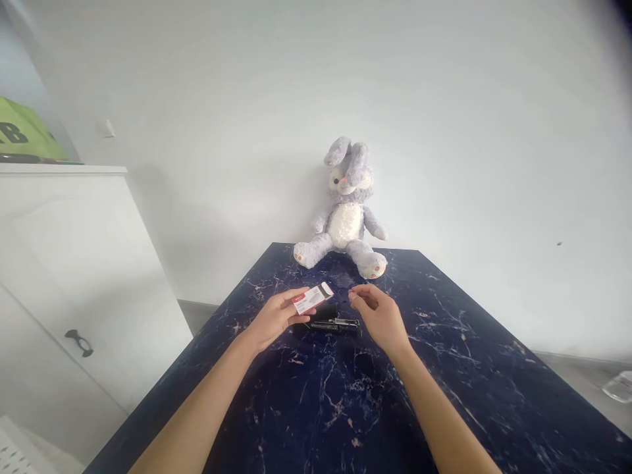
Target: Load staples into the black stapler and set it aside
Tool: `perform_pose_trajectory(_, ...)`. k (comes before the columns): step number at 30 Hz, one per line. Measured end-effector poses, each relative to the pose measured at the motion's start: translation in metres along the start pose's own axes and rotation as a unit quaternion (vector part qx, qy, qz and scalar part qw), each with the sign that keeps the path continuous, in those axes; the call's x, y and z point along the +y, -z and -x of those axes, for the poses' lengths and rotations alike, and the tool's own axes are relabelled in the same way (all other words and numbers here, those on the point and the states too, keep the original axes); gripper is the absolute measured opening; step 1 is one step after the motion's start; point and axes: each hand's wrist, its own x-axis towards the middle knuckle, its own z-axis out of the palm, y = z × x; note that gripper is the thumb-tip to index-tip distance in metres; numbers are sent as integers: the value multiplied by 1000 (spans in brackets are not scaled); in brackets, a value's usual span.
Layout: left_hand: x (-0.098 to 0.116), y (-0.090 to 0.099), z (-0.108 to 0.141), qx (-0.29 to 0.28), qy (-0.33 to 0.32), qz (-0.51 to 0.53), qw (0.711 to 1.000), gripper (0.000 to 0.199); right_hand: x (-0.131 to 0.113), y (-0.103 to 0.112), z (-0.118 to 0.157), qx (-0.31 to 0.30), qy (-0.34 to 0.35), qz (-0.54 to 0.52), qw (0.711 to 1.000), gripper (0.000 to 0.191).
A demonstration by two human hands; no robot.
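A small red and white box [313, 298] is held in my left hand [276, 317], its dark end pointing to the upper right. Just beyond that end, my right hand [379, 316] has its thumb and fingertips pinched together; anything between them is too small to make out. Below and between the hands lies a black stapler [336, 324], its top part raised and a metal strip showing. The stapler rests on the dark blue marbled table [316, 401].
A grey plush rabbit [345, 224] sits at the table's far edge against the wall. On the left stands a white cabinet [74, 263] with a green bag [29, 131] on top. A clear plastic item [619, 387] lies at the far right.
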Motion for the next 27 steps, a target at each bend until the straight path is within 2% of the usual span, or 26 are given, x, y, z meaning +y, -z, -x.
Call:
perform_pose_trajectory(3,-3,-6,0,-2,-5,-57,998,44,-5,-6,2,21,-4,-140,990,29)
perform_pose_trajectory(5,-4,-9,-1,-9,-7,-84,996,45,-8,-10,3,36,-6,-186,982,33)
perform_pose_trajectory(10,-7,-21,1,-36,-18,-96,995,43,-11,-15,6,49,-15,-40,998,35)
perform_pose_trajectory(14,-11,-28,2,-33,-20,-73,997,43,-11,-18,11,70,-19,1,997,28)
perform_pose_trajectory(16,-14,-28,1,-31,-14,-51,998,44,-11,-22,13,77,4,11,997,26)
perform_pose_trajectory(19,-15,-25,0,-16,-4,1,1000,42,-11,-29,15,68,38,-1,997,27)
perform_pose_trajectory(21,-14,-23,1,-14,7,43,999,41,-9,-33,15,52,15,-34,998,31)
perform_pose_trajectory(24,-10,-22,3,-60,19,100,993,47,-6,-37,17,62,-29,-72,995,34)
perform_pose_trajectory(27,-8,-25,5,-89,8,98,991,52,-2,-41,19,73,-64,-113,989,35)
